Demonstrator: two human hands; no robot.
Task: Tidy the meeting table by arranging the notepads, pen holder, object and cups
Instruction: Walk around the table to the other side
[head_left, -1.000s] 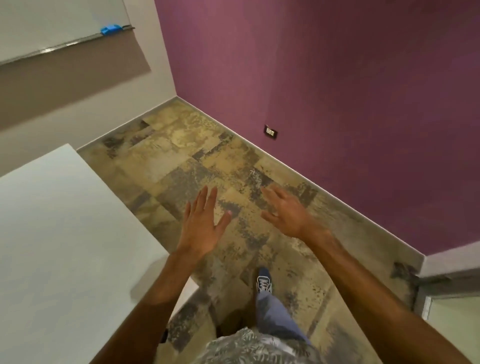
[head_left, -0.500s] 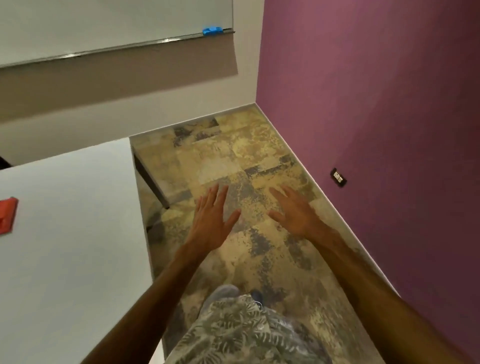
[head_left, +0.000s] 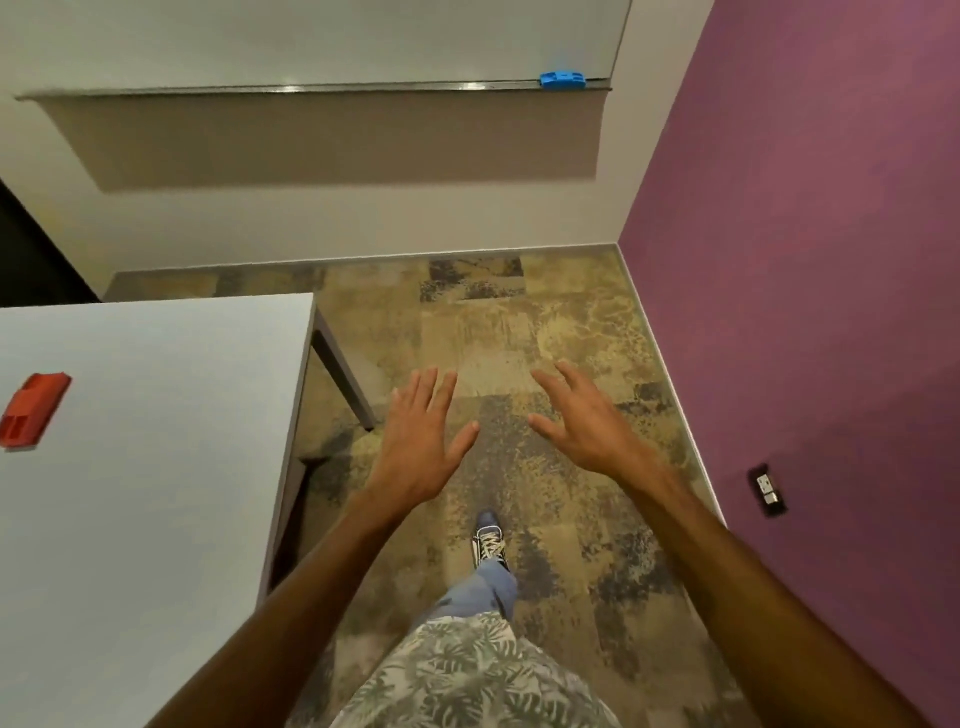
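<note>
Underfoot, the floor (head_left: 519, 332) is a mottled carpet of tan and grey patches, running back to a pale wall (head_left: 337, 223) and, on the right, a purple wall (head_left: 805, 260) with a small dark socket (head_left: 767, 490) low down. High on the pale wall hangs a whiteboard (head_left: 311, 36), its ledge carrying a blue eraser (head_left: 562, 79) at the right end. A white table (head_left: 156, 467) fills the left side, with one grey leg (head_left: 343, 376) showing under its far corner. On the table, near the left edge of view and well apart from both hands, lies a red object (head_left: 34, 409); what exactly it is cannot be made out.

Both hands are held out over the floor, palms down, touching nothing. The left hand (head_left: 421, 441) and the right hand (head_left: 587, 421) have their fingers spread and hold nothing. Below them a dark laced shoe (head_left: 489, 540), a jeans leg and a leaf-print shirt (head_left: 467, 675) show. The table is cut off at the left and bottom, so most of its top is out of view.
</note>
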